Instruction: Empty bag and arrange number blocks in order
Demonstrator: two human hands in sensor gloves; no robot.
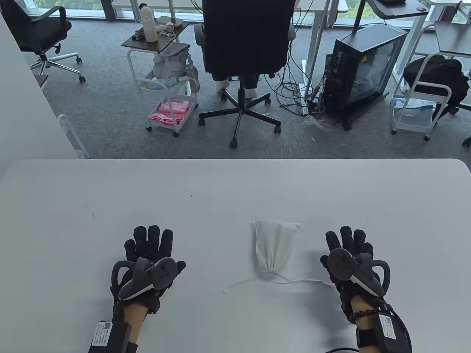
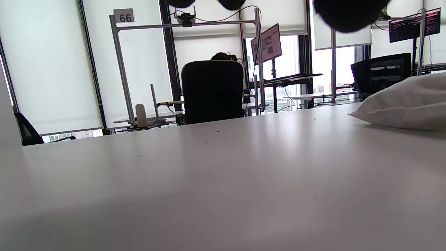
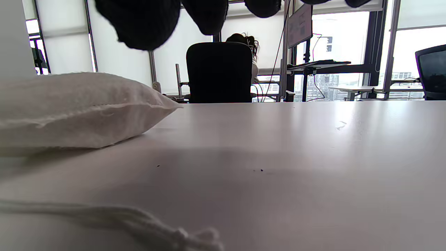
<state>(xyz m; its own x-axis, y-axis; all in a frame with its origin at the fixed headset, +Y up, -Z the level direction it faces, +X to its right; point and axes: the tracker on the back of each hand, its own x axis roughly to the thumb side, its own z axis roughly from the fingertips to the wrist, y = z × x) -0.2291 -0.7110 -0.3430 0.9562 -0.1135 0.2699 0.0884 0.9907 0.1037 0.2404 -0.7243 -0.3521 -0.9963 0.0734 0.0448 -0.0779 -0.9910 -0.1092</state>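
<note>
Pale grey tabletop (image 1: 110,195) carried a small white cloth drawstring bag (image 1: 274,250), cinched, between my flat, released left hand (image 1: 147,263) and right hand (image 1: 349,257). It looked soft and light; I judged its far bottom corners the best hold for tipping it out once loosened.

– Where's the bag (image 1: 274,250)?
– On the white table (image 1: 206,206), between the hands, nearer the right hand (image 1: 349,253). Its tied neck faces the person, and its string (image 1: 239,284) trails out to both sides.
– And the left hand (image 1: 149,253)?
– Flat, fingers spread, well apart from the bag.
</note>
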